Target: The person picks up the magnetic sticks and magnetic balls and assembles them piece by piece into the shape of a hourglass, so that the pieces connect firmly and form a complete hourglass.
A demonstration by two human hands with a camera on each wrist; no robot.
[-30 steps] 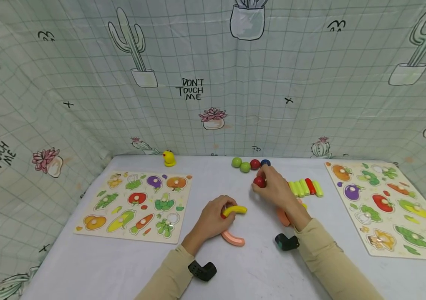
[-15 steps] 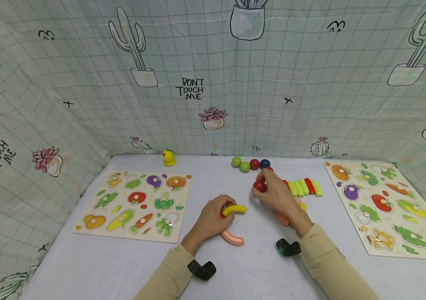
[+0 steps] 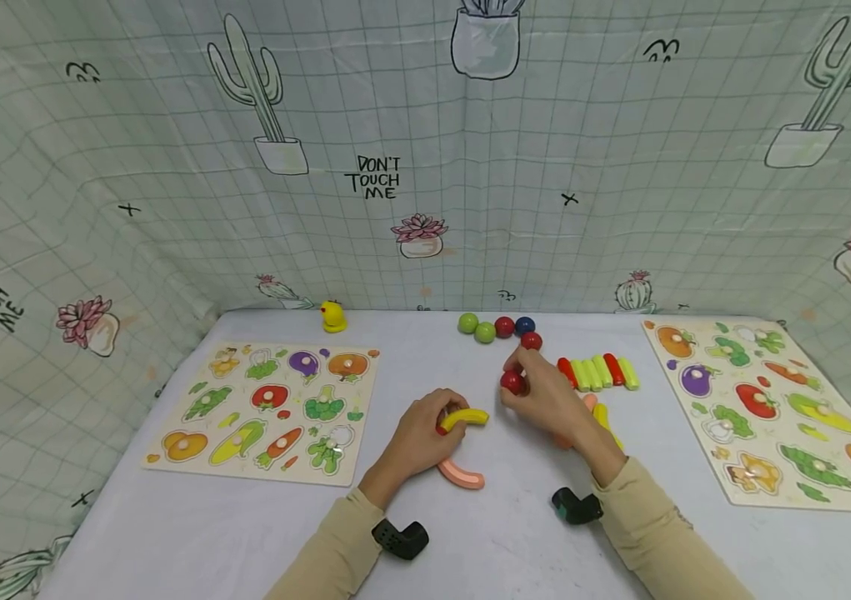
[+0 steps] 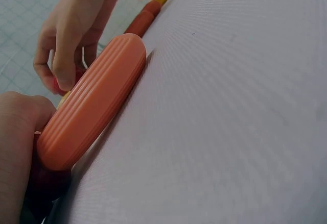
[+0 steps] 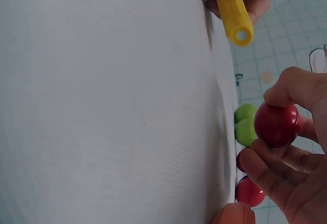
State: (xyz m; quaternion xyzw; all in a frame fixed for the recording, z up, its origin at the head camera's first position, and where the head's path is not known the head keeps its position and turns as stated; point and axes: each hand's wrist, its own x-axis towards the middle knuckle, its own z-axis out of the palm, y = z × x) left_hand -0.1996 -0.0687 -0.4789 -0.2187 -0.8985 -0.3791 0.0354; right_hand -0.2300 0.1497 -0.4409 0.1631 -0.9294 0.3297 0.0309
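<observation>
In the head view my left hand (image 3: 421, 433) pinches a yellow curved rod (image 3: 468, 417) just above the table. A bit of red shows beside its fingers, mostly hidden. Close to that hand lies a salmon curved piece (image 3: 461, 476), which appears large and ridged in the left wrist view. My right hand (image 3: 548, 396) holds a red ball (image 3: 513, 382) between thumb and fingers; the right wrist view shows this red ball (image 5: 276, 125) clearly. Behind it sit two green balls (image 3: 468, 322), a red ball (image 3: 504, 327), a blue ball (image 3: 525, 326) and another red ball (image 3: 531, 341).
Right of the right hand stands a row of red and lime sticks (image 3: 598, 372). A yellow piece (image 3: 602, 419) and salmon pieces lie partly under the right forearm. Vegetable puzzle boards flank the table, a left board (image 3: 245, 472) and a right board (image 3: 733, 492). A yellow duck (image 3: 332, 317) stands at the back.
My right hand has drawn slightly nearer with the red ball, uncovering the rear red ball and more of the stick row. The left hand keeps its hold on the yellow curved rod.
</observation>
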